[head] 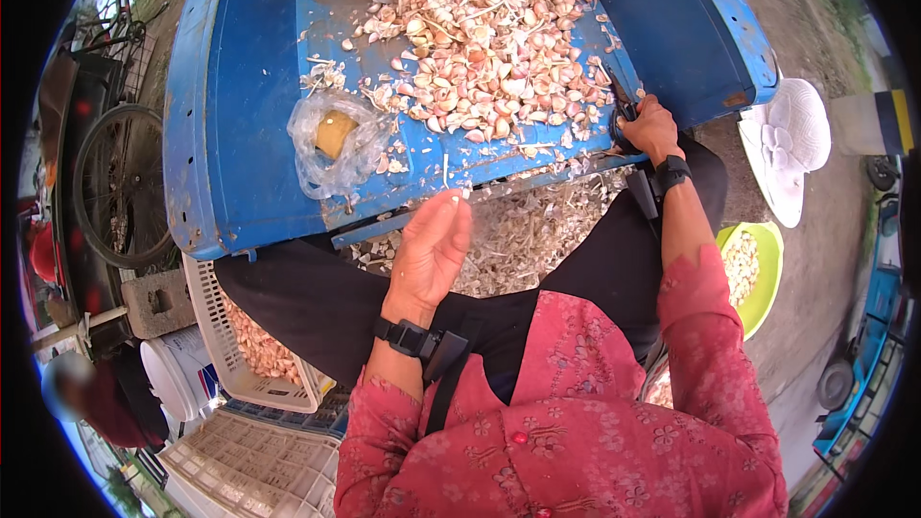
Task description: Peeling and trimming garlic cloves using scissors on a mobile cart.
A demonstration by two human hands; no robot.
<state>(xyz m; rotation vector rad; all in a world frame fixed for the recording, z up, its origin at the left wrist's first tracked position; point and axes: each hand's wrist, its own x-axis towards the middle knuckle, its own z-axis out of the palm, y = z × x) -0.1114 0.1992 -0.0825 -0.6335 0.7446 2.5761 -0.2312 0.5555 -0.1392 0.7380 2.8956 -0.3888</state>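
My left hand (432,248) is raised over my lap at the near edge of the blue metal tray (252,86), pinching a small pale piece, perhaps garlic, between thumb and fingertips. On the tray's right side, my right hand (647,128) rests with its fingers on a dark-handled tool (620,119), which looks like scissors; its blades are partly hidden. Beyond both hands lies a large heap of garlic cloves (496,79) mixed with dry skins and stalks. A clear plastic bag (306,158) with a yellowish-brown block (335,132) lies on the tray at the left.
Garlic skins (532,237) cover the ground between my knees. A cream plastic crate (209,316) of cloves stands left, beside a white bucket (173,370) and a concrete block (157,302). At right are a green basin (770,280) of cloves and a white hat (791,137). A person sits lower left.
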